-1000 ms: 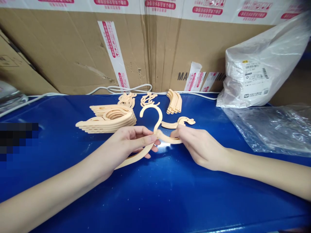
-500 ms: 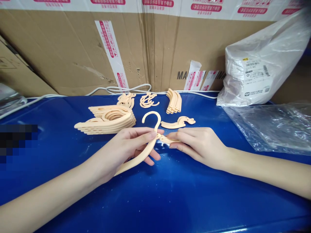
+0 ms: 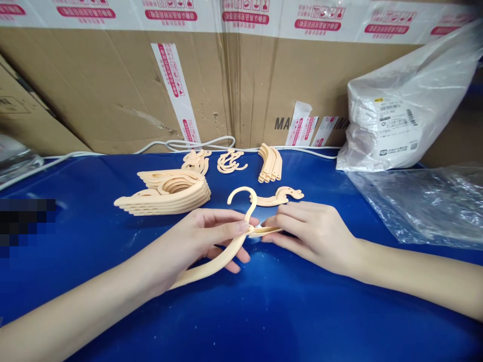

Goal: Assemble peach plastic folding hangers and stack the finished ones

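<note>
My left hand (image 3: 204, 241) grips a peach plastic hanger (image 3: 222, 256) near the base of its hook, low over the blue table (image 3: 264, 311). The hook (image 3: 243, 198) stands up between my hands. My right hand (image 3: 313, 231) pinches the hanger's other arm piece (image 3: 264, 231), which meets the hook's base; most of that piece is hidden under my fingers. A loose arm piece (image 3: 279, 197) lies just behind my right hand.
A stack of finished hangers (image 3: 169, 193) lies behind my left hand. Small piles of hooks (image 3: 230, 161) and arm pieces (image 3: 270, 163) sit further back. Cardboard boxes (image 3: 151, 85) and a white cable (image 3: 204, 145) line the rear. Plastic bags (image 3: 403, 115) occupy the right.
Both hands and the hanger have sunk lower toward the table. The right arm piece has swung down flatter, and my right fingers have closed over it.
</note>
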Demonstrator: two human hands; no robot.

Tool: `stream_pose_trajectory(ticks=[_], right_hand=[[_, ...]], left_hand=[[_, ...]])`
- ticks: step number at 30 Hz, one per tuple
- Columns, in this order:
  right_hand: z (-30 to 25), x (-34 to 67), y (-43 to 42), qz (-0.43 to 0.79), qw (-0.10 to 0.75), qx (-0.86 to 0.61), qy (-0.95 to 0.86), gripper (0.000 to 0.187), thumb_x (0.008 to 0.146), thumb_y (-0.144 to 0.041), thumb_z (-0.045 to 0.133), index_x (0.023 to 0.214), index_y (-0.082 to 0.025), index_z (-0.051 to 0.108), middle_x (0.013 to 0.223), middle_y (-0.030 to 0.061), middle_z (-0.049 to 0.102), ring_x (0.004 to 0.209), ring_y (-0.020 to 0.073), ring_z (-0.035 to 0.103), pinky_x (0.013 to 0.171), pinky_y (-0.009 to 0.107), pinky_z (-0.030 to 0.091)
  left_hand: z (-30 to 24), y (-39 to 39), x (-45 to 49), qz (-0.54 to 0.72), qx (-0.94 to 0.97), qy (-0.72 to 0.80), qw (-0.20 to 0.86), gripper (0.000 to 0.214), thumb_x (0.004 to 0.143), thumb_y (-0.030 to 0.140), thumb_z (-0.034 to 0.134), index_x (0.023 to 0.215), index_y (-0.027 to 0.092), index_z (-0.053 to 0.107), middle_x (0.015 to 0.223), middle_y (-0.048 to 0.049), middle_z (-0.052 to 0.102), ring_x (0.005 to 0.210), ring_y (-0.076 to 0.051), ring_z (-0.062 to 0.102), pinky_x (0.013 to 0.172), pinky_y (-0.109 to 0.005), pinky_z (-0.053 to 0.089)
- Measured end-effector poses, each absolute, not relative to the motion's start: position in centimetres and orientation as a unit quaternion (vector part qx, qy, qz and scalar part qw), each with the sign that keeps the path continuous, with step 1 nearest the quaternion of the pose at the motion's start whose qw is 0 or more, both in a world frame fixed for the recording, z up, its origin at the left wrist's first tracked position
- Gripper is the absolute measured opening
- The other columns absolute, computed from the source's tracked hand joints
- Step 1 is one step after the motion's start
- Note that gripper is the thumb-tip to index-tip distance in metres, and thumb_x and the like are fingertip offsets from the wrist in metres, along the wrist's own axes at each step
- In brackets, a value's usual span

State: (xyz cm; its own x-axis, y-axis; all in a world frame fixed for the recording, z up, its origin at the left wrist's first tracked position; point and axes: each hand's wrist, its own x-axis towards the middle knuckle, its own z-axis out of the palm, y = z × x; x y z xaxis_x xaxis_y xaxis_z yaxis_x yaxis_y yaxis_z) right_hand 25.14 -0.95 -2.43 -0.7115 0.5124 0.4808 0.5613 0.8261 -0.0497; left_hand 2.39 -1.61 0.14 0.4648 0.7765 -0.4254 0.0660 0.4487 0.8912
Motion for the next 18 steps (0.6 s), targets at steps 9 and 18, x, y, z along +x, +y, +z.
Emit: stream_pose_trajectory(ticks=[9, 18], right_hand=[[-2.67, 25.36, -0.73, -0.022, 0.238, -0.298, -0.924, 0.029, 0.097, -0.035, 0.047, 0.085, -0.015, 0.064, 0.07, -0.0002, 0.062, 0.064, 0.0117, 0.057, 0.059, 0.025, 0.036], [-2.8, 25.49, -0.83, -0.005, 0.226, -0.306, -0.925, 0.03, 0.097, -0.036, 0.046, 0.086, -0.016, 0.066, 0.07, -0.0004, 0.062, 0.063, 0.0114, 0.058, 0.058, 0.025, 0.036]], left_hand=[[0.23, -1.3, 2.69, 0.251, 0.504, 0.438, 0.7, 0.012, 0.084, 0.029, 0.068, 0.087, 0.018, 0.07, 0.064, -0.0006, 0.072, 0.056, -0.009, 0.066, 0.052, -0.011, 0.054], [0.23, -1.19, 3.08, 0.249, 0.523, 0.439, 0.687, 0.015, 0.085, 0.031, 0.066, 0.082, 0.017, 0.066, 0.062, -0.0002, 0.07, 0.055, -0.008, 0.064, 0.053, -0.013, 0.053]])
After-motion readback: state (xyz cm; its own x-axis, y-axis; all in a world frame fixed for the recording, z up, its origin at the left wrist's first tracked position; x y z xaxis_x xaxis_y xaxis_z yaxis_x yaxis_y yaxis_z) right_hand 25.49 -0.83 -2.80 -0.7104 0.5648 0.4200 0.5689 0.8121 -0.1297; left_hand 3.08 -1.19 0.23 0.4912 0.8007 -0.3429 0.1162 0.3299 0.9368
